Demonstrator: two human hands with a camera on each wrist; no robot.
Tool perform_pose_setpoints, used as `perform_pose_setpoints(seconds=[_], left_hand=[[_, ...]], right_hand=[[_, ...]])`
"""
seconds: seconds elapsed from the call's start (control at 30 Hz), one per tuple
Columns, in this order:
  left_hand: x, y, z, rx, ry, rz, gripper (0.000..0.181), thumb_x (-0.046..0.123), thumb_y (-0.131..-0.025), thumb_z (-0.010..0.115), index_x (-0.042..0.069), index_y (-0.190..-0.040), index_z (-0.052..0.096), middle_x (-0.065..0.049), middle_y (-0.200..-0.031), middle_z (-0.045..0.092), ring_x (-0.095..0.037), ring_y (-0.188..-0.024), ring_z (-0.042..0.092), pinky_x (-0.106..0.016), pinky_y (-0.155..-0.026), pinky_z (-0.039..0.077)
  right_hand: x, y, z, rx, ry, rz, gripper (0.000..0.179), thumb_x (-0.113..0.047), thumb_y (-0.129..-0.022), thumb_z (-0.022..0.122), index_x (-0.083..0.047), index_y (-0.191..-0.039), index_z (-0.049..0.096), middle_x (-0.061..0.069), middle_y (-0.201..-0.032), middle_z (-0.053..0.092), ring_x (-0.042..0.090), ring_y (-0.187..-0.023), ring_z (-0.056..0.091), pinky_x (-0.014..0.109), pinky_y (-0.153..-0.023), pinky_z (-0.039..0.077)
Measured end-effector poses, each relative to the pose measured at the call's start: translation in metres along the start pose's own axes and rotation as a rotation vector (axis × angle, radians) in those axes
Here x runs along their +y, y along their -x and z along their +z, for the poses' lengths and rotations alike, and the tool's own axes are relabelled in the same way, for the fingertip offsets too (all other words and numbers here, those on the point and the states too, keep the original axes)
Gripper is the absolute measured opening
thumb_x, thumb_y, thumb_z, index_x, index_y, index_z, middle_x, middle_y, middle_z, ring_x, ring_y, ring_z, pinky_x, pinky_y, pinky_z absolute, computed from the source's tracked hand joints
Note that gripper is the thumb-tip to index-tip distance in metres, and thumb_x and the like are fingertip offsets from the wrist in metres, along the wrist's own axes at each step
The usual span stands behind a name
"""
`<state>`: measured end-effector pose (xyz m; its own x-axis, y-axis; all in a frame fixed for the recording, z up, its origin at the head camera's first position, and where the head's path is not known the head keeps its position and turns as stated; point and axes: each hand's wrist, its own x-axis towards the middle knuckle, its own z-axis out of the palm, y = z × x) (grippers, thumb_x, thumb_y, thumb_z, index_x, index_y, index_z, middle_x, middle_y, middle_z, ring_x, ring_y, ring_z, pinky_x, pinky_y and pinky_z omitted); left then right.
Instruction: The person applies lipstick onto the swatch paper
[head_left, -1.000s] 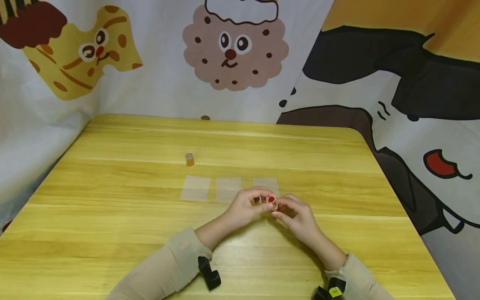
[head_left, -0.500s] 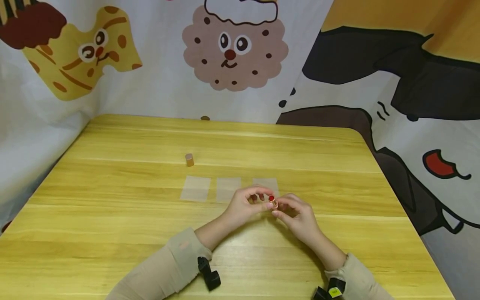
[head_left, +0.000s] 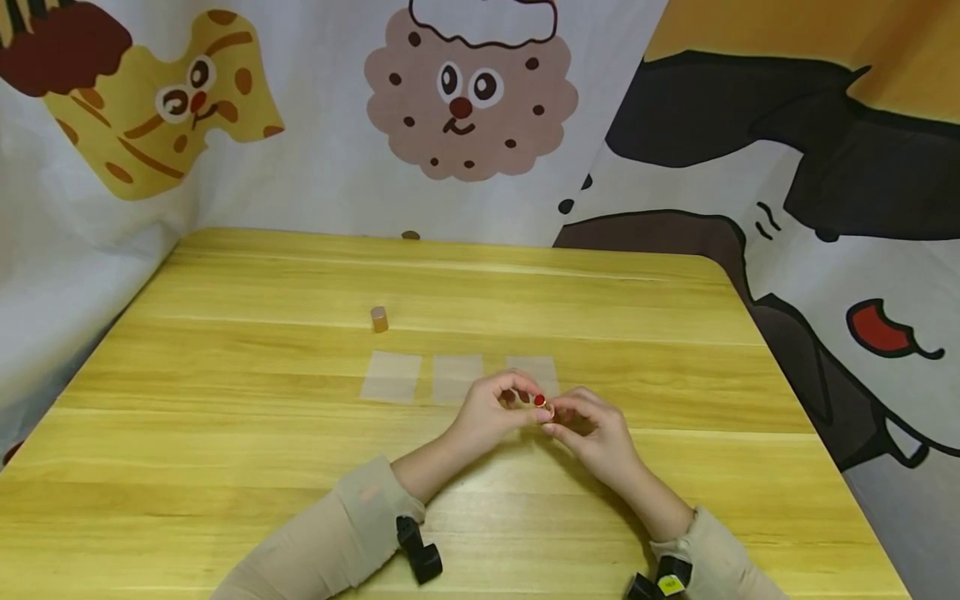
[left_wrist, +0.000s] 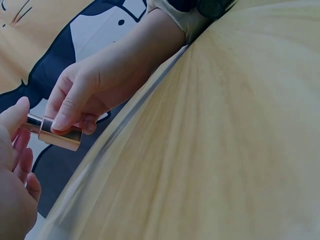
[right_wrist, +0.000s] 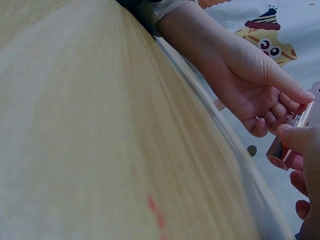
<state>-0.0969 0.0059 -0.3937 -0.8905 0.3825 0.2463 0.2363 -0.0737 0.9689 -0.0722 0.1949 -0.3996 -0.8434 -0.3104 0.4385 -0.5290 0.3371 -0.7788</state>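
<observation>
Both hands hold one lipstick (head_left: 540, 401) over the near side of three pale squares. Its red tip points up and to the left in the head view. My left hand (head_left: 487, 414) pinches the slim shiny inner tube between thumb and fingers. The thicker rose-gold base (left_wrist: 61, 140) is gripped by the thumb and fingers of my right hand (head_left: 600, 433). From the right wrist, the base's flat end (right_wrist: 277, 161) shows below the right thumb. A small copper-coloured cylinder, seemingly the lipstick's cap (head_left: 379, 320), stands upright on the table farther back.
Three pale translucent squares lie in a row: a left one (head_left: 391, 377), a middle one (head_left: 457, 377) and a right one (head_left: 534, 372) partly behind the hands. The wooden table (head_left: 225, 467) ends at a printed curtain (head_left: 315, 175).
The lipstick's red tip has tilted slightly left and down, and the left fingers have shifted a little with it. The right hand stays in place; the cap and squares have not moved.
</observation>
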Motion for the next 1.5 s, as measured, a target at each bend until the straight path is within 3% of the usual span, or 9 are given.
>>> perform_pose_setpoints(seconds=[0.2, 0.4, 0.67, 0.9, 1.07, 1.3, 1.5], left_hand=[[0.000, 0.000, 0.001, 0.011, -0.006, 0.053, 0.018, -0.003, -0.076, 0.078, -0.007, -0.089, 0.067, -0.017, -0.088, 0.065, -0.040, -0.082, 0.053, -0.031, -0.071, 0.041], [0.001, 0.000, 0.000, 0.006, -0.031, 0.057, 0.018, -0.003, -0.076, 0.077, -0.009, -0.090, 0.067, -0.017, -0.087, 0.065, -0.033, -0.079, 0.054, -0.028, -0.070, 0.042], [-0.031, -0.005, 0.002, -0.003, -0.047, 0.088, 0.019, 0.003, -0.078, 0.078, -0.004, -0.094, 0.069, -0.006, -0.089, 0.067, -0.023, -0.080, 0.055, -0.035, -0.073, 0.044], [-0.036, -0.006, 0.001, -0.028, -0.036, 0.130, 0.017, 0.006, -0.081, 0.076, 0.001, -0.097, 0.071, -0.002, -0.092, 0.066, -0.017, -0.082, 0.055, -0.032, -0.074, 0.046], [-0.034, -0.006, 0.001, -0.047, -0.037, 0.137, 0.016, 0.000, -0.082, 0.073, -0.003, -0.098, 0.070, -0.008, -0.091, 0.065, -0.014, -0.080, 0.054, -0.029, -0.072, 0.046], [-0.003, -0.001, -0.001, -0.076, -0.026, 0.136, 0.017, -0.008, -0.083, 0.069, -0.011, -0.099, 0.066, -0.018, -0.093, 0.064, -0.009, -0.079, 0.052, -0.030, -0.073, 0.046], [0.001, -0.001, -0.001, -0.095, -0.035, 0.152, 0.015, -0.009, -0.084, 0.066, -0.012, -0.099, 0.066, -0.019, -0.093, 0.064, -0.009, -0.079, 0.052, -0.031, -0.072, 0.046]], right_hand=[[0.001, 0.001, 0.000, -0.009, -0.008, -0.001, 0.025, 0.016, -0.071, 0.075, 0.005, -0.093, 0.069, 0.011, -0.088, 0.064, 0.021, -0.074, 0.063, 0.027, -0.063, 0.054], [0.001, 0.001, 0.000, -0.008, 0.002, -0.013, 0.025, 0.016, -0.071, 0.075, 0.005, -0.092, 0.069, 0.011, -0.087, 0.064, 0.020, -0.073, 0.062, 0.026, -0.062, 0.054], [0.001, 0.001, 0.000, -0.009, 0.010, -0.025, 0.025, 0.017, -0.070, 0.075, 0.006, -0.092, 0.069, 0.012, -0.087, 0.064, 0.019, -0.073, 0.062, 0.026, -0.062, 0.053], [0.001, 0.001, -0.001, -0.007, 0.009, -0.021, 0.025, 0.017, -0.071, 0.075, 0.007, -0.093, 0.068, 0.012, -0.088, 0.064, 0.022, -0.073, 0.062, 0.027, -0.062, 0.054], [0.001, 0.001, -0.001, -0.006, 0.012, -0.026, 0.025, 0.017, -0.070, 0.075, 0.008, -0.093, 0.068, 0.013, -0.087, 0.064, 0.023, -0.072, 0.062, 0.026, -0.062, 0.054], [0.001, 0.000, -0.001, -0.009, 0.018, -0.032, 0.025, 0.017, -0.070, 0.075, 0.008, -0.093, 0.068, 0.013, -0.088, 0.065, 0.025, -0.073, 0.063, 0.026, -0.064, 0.054], [0.001, 0.001, -0.001, -0.013, 0.022, -0.034, 0.025, 0.017, -0.070, 0.075, 0.008, -0.093, 0.068, 0.013, -0.088, 0.065, 0.020, -0.074, 0.062, 0.027, -0.063, 0.054]])
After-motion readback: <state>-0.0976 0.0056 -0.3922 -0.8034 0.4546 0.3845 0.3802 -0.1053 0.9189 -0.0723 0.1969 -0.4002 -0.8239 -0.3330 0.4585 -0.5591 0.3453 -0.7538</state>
